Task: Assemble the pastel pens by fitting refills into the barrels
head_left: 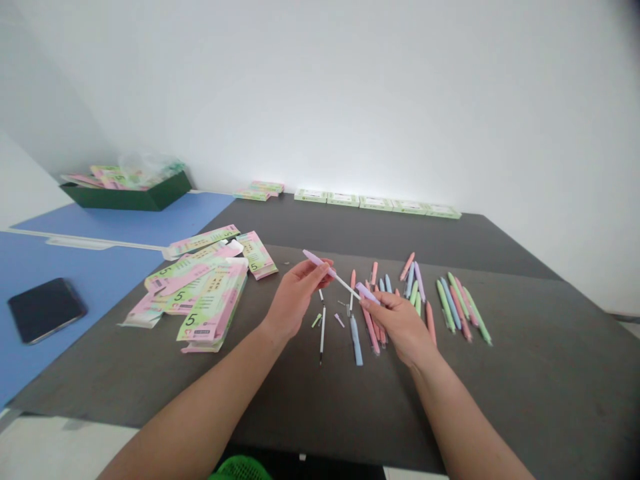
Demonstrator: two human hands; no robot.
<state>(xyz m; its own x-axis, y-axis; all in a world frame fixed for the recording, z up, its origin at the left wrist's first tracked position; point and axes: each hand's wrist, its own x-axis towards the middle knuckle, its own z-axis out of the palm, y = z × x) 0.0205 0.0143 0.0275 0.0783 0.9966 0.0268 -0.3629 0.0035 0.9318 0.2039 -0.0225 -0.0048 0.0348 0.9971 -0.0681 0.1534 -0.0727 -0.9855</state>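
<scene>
Head view. Entry for this moment: my left hand (295,300) is almost closed, thumb and fingers pinching a lilac pen barrel (316,261). A white refill (347,285) runs out of the barrel toward my right hand (400,327). That hand is also mostly closed, its fingertips (364,304) gripping a short lilac pen section (367,293) at the refill's far end. I cannot tell whether the refill is seated in that section.

Both hands are just over the near-left side of the heap of pastel pens (453,303). Just left of the heap lie a black-tipped refill (323,333), a small green piece (317,321) and a small lilac piece (339,321). Farther left are printed cardboard pen sleeves (210,297) marked "5". Well left is a black smartphone (45,310) on a blue folder (85,280). Beyond the heap, flat boxes (375,202) line the wall, and far off to the left sits a dark green tray (125,198) holding packs. Near the heap's front is the rim of a green plastic basket (240,469).
</scene>
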